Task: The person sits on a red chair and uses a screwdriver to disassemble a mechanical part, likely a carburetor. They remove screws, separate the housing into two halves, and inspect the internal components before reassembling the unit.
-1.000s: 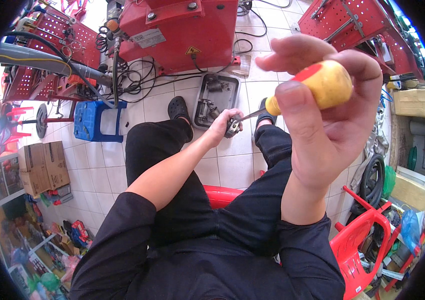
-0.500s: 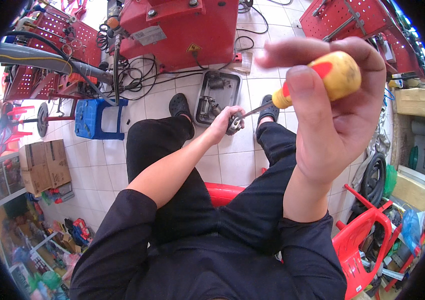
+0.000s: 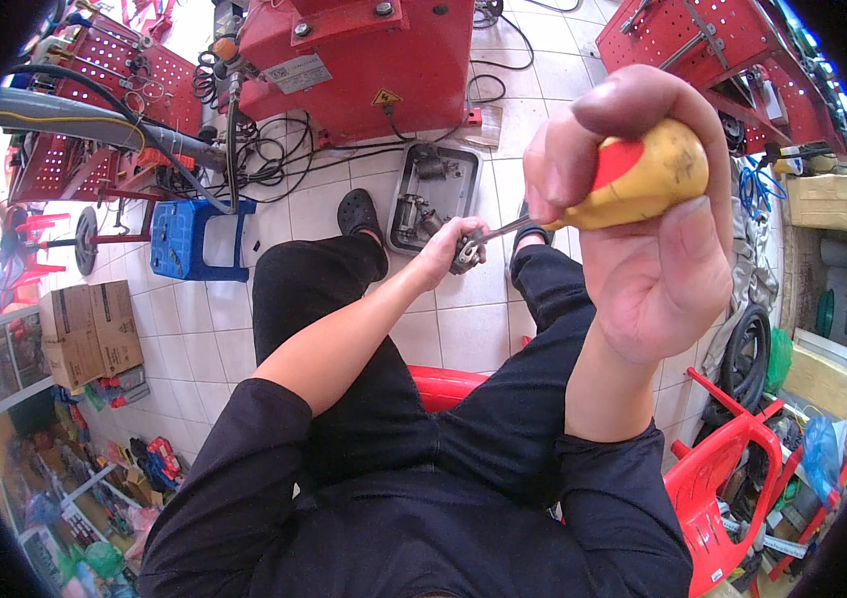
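Note:
My right hand [image 3: 648, 274] is raised close to the camera, its fingers curled round the yellow and red handle of a screwdriver [image 3: 665, 177]. The screwdriver's shaft slants down and left to a small dark metal part [image 3: 466, 254]. That part has a pale opening on the side facing me, and the shaft's tip meets it; how deep it sits I cannot tell. Gripping the part between my knees is my left hand [image 3: 439, 251], thumb and fingers closed about it. Just beyond lies a grey tray [image 3: 475, 174] with several metal parts [image 3: 431, 163] inside.
A large red machine [image 3: 353, 80] stands ahead, with black cables [image 3: 279, 159] on the tiled floor. At left are a blue stool [image 3: 184, 239] and a cardboard box [image 3: 92, 334]. A red plastic chair [image 3: 717, 493] and a tyre [image 3: 744, 354] are at right.
My right hand has turned on the handle: the fingers have gone from stretched above it to curled over it, and the thumb has shifted below. My left hand stays nearly still.

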The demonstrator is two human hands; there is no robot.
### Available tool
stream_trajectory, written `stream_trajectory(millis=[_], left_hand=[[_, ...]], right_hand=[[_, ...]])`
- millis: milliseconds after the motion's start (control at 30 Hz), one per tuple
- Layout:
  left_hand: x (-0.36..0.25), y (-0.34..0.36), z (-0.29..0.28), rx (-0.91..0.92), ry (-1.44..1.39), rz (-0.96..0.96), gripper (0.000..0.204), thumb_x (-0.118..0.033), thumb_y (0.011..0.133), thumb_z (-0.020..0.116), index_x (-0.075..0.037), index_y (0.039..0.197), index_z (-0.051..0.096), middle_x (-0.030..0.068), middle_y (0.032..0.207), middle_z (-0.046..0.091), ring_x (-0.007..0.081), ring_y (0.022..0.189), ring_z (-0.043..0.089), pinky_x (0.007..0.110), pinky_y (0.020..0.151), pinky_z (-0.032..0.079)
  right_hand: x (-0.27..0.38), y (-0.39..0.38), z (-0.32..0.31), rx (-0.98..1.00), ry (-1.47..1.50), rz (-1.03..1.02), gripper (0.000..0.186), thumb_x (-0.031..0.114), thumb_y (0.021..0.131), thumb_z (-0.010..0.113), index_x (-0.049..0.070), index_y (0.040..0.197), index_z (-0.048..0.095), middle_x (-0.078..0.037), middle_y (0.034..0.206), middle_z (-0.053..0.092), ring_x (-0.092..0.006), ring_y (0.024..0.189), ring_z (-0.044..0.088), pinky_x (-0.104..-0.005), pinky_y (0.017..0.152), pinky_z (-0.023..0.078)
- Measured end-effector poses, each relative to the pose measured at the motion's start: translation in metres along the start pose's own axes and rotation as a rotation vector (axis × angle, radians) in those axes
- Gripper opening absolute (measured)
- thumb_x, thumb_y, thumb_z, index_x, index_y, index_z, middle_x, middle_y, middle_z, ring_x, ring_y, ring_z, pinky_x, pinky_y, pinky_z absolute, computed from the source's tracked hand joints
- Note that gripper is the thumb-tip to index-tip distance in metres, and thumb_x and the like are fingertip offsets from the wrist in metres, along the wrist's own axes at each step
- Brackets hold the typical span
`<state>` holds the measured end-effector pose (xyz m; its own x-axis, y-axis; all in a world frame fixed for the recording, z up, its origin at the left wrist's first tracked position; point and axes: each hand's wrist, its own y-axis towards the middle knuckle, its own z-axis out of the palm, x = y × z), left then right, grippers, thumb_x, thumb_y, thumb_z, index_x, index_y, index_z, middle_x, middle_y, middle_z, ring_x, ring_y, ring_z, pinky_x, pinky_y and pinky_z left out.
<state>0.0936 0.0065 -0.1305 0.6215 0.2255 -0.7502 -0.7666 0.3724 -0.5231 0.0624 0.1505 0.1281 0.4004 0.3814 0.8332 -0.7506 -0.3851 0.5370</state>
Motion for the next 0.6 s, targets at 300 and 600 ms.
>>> stream_trajectory(millis=[300,600], left_hand=[[0.021,0.021,-0.013,0.114,-0.007,0.087,0.039,-0.042,0.088,0.038,-0.009,0.087,0.059,0.0042,0.069,0.062,0.0112,0.061,0.057,0.025,0.057,0.043],[0.01,0.01,-0.007,0.256,0.068,-0.092,0.035,-0.041,0.087,0.04,-0.013,0.09,0.06,0.0052,0.068,0.062,0.0108,0.058,0.055,0.024,0.051,0.039]], right_hand=[[-0.007,0.004,0.029,-0.254,-0.143,-0.118,0.053,0.039,0.09,0.055,-0.004,0.119,0.041,-0.014,0.083,0.054,-0.0194,0.073,0.055,-0.0317,0.068,0.046],[0.008,-0.001,0.006,-0.019,0.117,0.005,0.037,0.036,0.087,0.056,0.005,0.1,0.041,-0.011,0.074,0.053,-0.017,0.063,0.05,-0.0307,0.06,0.042]])
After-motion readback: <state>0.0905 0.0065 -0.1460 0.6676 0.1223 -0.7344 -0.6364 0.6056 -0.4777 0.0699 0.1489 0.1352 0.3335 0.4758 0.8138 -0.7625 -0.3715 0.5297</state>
